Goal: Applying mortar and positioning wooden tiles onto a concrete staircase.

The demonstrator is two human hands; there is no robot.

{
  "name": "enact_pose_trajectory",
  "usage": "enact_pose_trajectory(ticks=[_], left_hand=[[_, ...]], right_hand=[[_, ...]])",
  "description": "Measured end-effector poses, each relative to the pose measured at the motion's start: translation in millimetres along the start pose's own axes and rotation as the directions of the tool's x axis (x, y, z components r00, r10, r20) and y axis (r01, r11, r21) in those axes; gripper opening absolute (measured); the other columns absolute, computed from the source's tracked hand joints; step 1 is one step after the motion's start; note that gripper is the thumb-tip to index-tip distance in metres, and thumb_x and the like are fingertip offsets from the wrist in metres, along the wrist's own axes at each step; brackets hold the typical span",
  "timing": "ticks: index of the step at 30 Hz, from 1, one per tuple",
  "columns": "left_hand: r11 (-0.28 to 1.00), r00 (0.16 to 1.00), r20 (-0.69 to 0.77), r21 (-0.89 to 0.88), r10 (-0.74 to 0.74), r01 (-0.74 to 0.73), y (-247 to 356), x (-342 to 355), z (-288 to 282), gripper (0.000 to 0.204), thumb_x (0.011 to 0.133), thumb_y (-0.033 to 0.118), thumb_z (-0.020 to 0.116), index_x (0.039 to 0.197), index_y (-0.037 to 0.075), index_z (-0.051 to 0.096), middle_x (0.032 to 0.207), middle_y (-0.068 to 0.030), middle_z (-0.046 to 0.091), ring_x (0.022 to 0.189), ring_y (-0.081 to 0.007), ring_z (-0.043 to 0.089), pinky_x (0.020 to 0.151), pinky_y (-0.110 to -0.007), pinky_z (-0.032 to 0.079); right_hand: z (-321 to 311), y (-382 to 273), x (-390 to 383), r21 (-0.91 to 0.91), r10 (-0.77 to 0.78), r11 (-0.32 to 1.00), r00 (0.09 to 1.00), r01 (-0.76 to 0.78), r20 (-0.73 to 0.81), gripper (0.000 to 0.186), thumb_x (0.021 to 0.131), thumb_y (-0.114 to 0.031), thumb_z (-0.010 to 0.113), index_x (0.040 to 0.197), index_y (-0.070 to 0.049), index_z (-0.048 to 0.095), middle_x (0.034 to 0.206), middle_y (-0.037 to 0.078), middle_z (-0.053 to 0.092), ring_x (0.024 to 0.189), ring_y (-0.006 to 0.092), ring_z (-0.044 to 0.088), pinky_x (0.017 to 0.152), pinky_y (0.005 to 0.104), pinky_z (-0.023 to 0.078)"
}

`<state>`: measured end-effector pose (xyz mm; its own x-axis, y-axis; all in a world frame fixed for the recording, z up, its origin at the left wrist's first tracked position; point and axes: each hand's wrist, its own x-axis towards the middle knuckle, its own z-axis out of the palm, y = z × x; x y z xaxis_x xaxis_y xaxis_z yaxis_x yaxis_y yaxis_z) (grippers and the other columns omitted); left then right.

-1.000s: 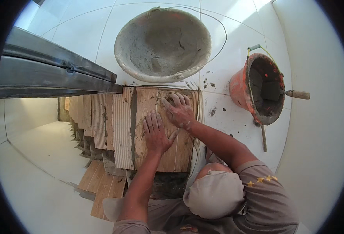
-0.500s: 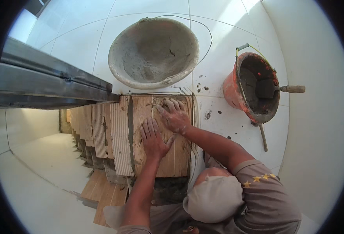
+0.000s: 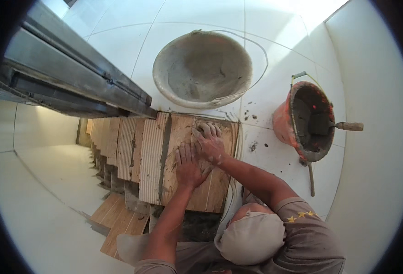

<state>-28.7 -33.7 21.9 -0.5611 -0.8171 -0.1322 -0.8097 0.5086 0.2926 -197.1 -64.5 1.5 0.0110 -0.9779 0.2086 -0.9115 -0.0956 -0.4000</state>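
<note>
My left hand (image 3: 190,170) lies flat, fingers stretched out, on a wood-look tile (image 3: 214,192) at the top of the stairs. Farther forward and slightly right, my right hand (image 3: 209,145) presses on the same tile, its fingers a little bent. The two hands touch or nearly touch, and neither grips anything. Grey smears of mortar mark the tile around the fingers. Along the tile's left side runs a grey mortar-filled joint (image 3: 165,150), with a ribbed tread strip (image 3: 152,160) beyond it.
A mortar-coated basin (image 3: 201,98) stands just past the tile. To the right, an orange bucket (image 3: 284,123) holds mortar and a trowel with a wooden handle (image 3: 350,126). Metal rails (image 3: 78,77) jut in from the left above the descending steps (image 3: 112,144). Another handle (image 3: 311,180) lies by the bucket.
The view has shifted, so the basin, bucket and tile appear farther right. Both hands have slid slightly left and nearer across the tile, and they are closer together.
</note>
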Motion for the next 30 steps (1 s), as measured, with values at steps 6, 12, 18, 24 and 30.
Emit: enact_pose_trajectory(ticks=[6,12,18,24,30], left_hand=[[0.999,1.000,-0.017,-0.048,-0.001,0.000,-8.8,0.1,7.1,0.120,0.088,0.072,0.072,0.164,-0.011,0.032,0.173,-0.0313,0.029,0.163,-0.0486,0.021,0.133,-0.063,0.012],[0.999,1.000,-0.023,-0.028,0.020,-0.020,-2.5,-0.3,2.4,0.111,0.092,0.070,0.069,0.162,-0.010,0.037,0.171,-0.0338,0.032,0.163,-0.0492,0.024,0.133,-0.063,0.014],[0.999,0.999,-0.008,-0.005,0.038,-0.038,-4.2,-0.7,-1.2,0.119,0.088,0.071,0.074,0.164,-0.010,0.032,0.176,-0.0329,0.023,0.163,-0.0497,0.020,0.133,-0.061,0.014],[0.997,0.997,-0.079,-0.068,0.020,-0.026,0.8,2.9,3.0,0.114,0.091,0.070,0.072,0.163,-0.010,0.034,0.171,-0.0337,0.032,0.163,-0.0489,0.023,0.134,-0.062,0.015],[0.999,0.998,-0.057,-0.038,0.033,-0.036,-5.8,0.4,2.2,0.122,0.092,0.071,0.071,0.169,-0.010,0.021,0.177,-0.0324,0.020,0.166,-0.0476,0.016,0.134,-0.059,0.012]], right_hand=[[5.5,-7.5,25.9,0.018,-0.082,0.997,0.992,0.081,0.093,0.054,0.093,-0.029,0.070,0.146,-0.018,0.067,0.152,0.018,0.053,0.148,0.0411,0.045,0.126,0.0560,0.033],[8.0,-0.2,20.6,0.097,-0.066,0.994,0.994,0.057,0.092,0.062,0.090,-0.026,0.072,0.151,-0.022,0.063,0.155,0.017,0.050,0.149,0.0416,0.043,0.127,0.0576,0.032],[5.5,-1.0,20.4,0.079,-0.088,0.994,0.992,0.081,0.086,0.063,0.087,-0.027,0.075,0.149,-0.021,0.066,0.154,0.017,0.051,0.148,0.0418,0.045,0.126,0.0576,0.033],[9.0,-1.0,18.2,0.069,-0.084,0.994,0.996,0.083,0.018,0.067,0.085,-0.025,0.075,0.150,-0.022,0.064,0.154,0.018,0.051,0.147,0.0410,0.046,0.126,0.0577,0.033],[10.4,-2.4,23.6,0.104,-0.088,0.991,0.994,0.081,0.058,0.065,0.085,-0.025,0.075,0.149,-0.021,0.065,0.154,0.017,0.051,0.148,0.0408,0.045,0.126,0.0568,0.034]])
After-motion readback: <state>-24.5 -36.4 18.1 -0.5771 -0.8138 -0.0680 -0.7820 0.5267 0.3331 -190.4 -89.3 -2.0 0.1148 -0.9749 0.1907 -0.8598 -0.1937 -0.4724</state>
